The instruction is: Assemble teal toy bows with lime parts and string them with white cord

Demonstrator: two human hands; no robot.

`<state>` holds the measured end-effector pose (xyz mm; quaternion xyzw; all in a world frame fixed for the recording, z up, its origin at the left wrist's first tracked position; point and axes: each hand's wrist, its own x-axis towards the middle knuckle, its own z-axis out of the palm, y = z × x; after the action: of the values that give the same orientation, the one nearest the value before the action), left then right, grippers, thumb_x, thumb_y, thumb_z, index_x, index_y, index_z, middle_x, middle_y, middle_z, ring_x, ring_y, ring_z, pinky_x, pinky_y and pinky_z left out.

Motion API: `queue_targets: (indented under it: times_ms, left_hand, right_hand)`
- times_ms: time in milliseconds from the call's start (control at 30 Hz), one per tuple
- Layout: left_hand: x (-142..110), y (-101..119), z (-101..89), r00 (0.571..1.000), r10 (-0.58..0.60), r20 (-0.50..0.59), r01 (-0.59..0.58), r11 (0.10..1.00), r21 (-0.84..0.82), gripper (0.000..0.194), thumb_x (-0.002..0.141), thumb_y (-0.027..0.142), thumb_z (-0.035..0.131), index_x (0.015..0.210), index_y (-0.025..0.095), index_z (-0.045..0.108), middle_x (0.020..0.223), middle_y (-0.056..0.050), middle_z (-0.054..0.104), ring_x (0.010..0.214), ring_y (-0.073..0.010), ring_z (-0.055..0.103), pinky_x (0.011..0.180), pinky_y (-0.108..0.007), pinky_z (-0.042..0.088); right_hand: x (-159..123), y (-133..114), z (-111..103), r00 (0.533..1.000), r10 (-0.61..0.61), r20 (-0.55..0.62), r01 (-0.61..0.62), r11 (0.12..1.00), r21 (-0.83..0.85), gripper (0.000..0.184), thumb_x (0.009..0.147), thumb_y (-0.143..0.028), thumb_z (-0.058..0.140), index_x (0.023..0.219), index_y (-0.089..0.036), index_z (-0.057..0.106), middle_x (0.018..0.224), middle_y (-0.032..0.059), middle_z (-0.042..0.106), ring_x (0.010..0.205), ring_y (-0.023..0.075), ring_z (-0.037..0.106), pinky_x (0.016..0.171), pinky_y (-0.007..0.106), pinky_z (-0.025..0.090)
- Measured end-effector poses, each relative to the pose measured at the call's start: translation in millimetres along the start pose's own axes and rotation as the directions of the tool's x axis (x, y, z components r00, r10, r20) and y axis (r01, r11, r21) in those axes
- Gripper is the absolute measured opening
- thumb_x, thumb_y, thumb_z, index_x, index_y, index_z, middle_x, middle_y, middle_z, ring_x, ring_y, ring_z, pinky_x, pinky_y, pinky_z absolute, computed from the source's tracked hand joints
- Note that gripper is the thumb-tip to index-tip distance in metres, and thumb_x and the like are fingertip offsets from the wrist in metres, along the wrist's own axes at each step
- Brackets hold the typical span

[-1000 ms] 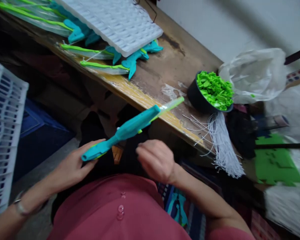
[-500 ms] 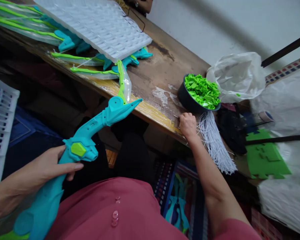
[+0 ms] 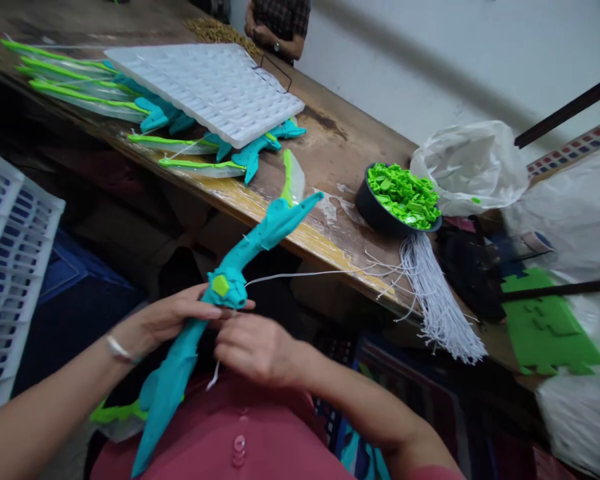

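Observation:
My left hand [image 3: 167, 319] grips the middle of a teal toy bow [image 3: 240, 257] with a green button, its upper limb reaching toward the wooden table [image 3: 330, 143]. My right hand [image 3: 253, 347] is closed just below the grip, pinching a white string [image 3: 305, 274] that runs from my fingers to the bundle of white strings [image 3: 437, 303] hanging off the table's edge. A short end of the string dangles under my right hand.
A black bowl of green plastic bits [image 3: 403, 197] sits by a clear plastic bag [image 3: 467, 167]. More teal and green bows [image 3: 195, 140] lie under a white grid tray [image 3: 205, 83]. A white crate [image 3: 10, 267] stands at left. Another person [image 3: 277, 23] stands at the table's far end.
My right hand left the string bundle and came back to the bow's grip, drawing one white string with it. My left hand turned the bow and raised it closer.

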<state>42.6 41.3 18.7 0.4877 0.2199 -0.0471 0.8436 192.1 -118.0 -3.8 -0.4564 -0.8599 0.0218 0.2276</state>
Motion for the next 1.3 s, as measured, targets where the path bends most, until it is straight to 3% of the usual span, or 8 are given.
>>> queue_targets:
  times_ms: [67,167,267,333,433,633,967,1300]
  left_hand:
    - [7.2,-3.5,0.1,0.998,-0.003,0.062,0.008,0.998,-0.065,0.040,0.077,0.022,0.059,0.115,0.016,0.068,0.129,-0.009,0.073,0.108,-0.0260,0.073,0.096,-0.040,0.056]
    - [9.2,-8.2,-10.2,0.995,0.041,0.095,-0.036,0.998,-0.051,0.030,0.074,0.022,0.070,0.103,0.014,0.071,0.102,-0.008,0.079,0.077,-0.0177,0.072,0.074,-0.029,0.058]
    - [2.6,-11.1,-21.7,0.991,0.058,0.117,-0.057,0.998,-0.014,0.027,0.070,0.027,0.080,0.090,0.011,0.071,0.071,-0.006,0.073,0.064,-0.0175,0.067,0.065,-0.029,0.057]
    - [-3.6,-13.1,-22.1,0.990,0.047,0.134,-0.049,0.999,0.011,0.030,0.071,0.029,0.080,0.094,0.011,0.071,0.070,-0.005,0.072,0.061,-0.0171,0.066,0.062,-0.029,0.057]
    - [-10.3,-19.4,-11.4,0.982,0.005,0.188,-0.022,0.996,0.085,0.029,0.073,0.028,0.079,0.096,0.012,0.070,0.068,-0.002,0.070,0.053,-0.0142,0.063,0.054,-0.025,0.054]
    - [-19.1,-47.5,1.8,0.969,-0.164,0.186,0.107,0.954,0.280,0.023,0.068,0.024,0.078,0.085,0.017,0.066,0.063,0.002,0.064,0.049,-0.0127,0.056,0.046,-0.023,0.046]
    - [-69.0,-71.8,-23.0,0.975,-0.200,-0.094,0.220,0.856,0.467,0.026,0.064,0.024,0.076,0.085,0.022,0.061,0.080,0.002,0.067,0.072,-0.0191,0.061,0.061,-0.027,0.047]
    - [-86.7,-107.5,-38.7,0.941,-0.223,-0.256,0.316,0.852,0.418,0.034,0.067,0.038,0.074,0.091,0.023,0.055,0.083,0.000,0.064,0.072,-0.0220,0.062,0.061,-0.029,0.047]
  right_hand:
    - [13.0,-22.6,19.7,0.999,-0.036,-0.007,0.037,0.983,0.177,0.013,0.103,-0.016,0.051,0.098,-0.019,0.063,0.104,0.0082,0.071,0.107,0.0185,0.066,0.098,0.032,0.054]
    - [10.8,-36.0,23.3,0.973,0.196,-0.124,-0.100,0.836,0.540,0.019,0.103,-0.016,0.046,0.099,-0.017,0.065,0.101,0.0109,0.073,0.101,0.0193,0.069,0.094,0.035,0.057]
    - [-8.7,-31.8,16.9,0.855,0.517,0.045,-0.182,0.217,0.959,0.015,0.098,-0.028,0.062,0.092,-0.017,0.069,0.096,0.0096,0.075,0.098,0.0224,0.072,0.088,0.038,0.059]
    - [-20.6,-24.0,20.3,0.744,0.590,0.315,-0.176,-0.282,0.943,0.026,0.088,-0.042,0.078,0.091,-0.017,0.072,0.097,0.0095,0.076,0.096,0.0241,0.073,0.082,0.035,0.061]
    - [-22.9,-12.3,40.6,0.568,0.624,0.537,-0.119,-0.583,0.804,0.043,0.076,-0.047,0.088,0.097,-0.012,0.074,0.101,0.0125,0.076,0.094,0.0249,0.073,0.081,0.034,0.061]
    - [3.1,22.5,68.9,0.383,0.785,0.487,0.020,-0.535,0.845,0.035,0.080,-0.041,0.082,0.104,-0.017,0.071,0.093,0.0057,0.075,0.087,0.0221,0.073,0.081,0.038,0.063]
    - [-23.0,78.2,31.0,0.050,0.985,0.165,0.066,-0.168,0.984,0.050,0.073,-0.050,0.087,0.106,-0.019,0.064,0.071,-0.0052,0.059,0.058,0.0113,0.058,0.057,0.028,0.057]
    - [-14.5,74.8,40.6,0.103,0.990,0.097,-0.189,-0.076,0.979,0.046,0.073,-0.054,0.077,0.098,-0.018,0.063,0.065,-0.0010,0.065,0.045,0.0109,0.049,0.040,0.021,0.036]
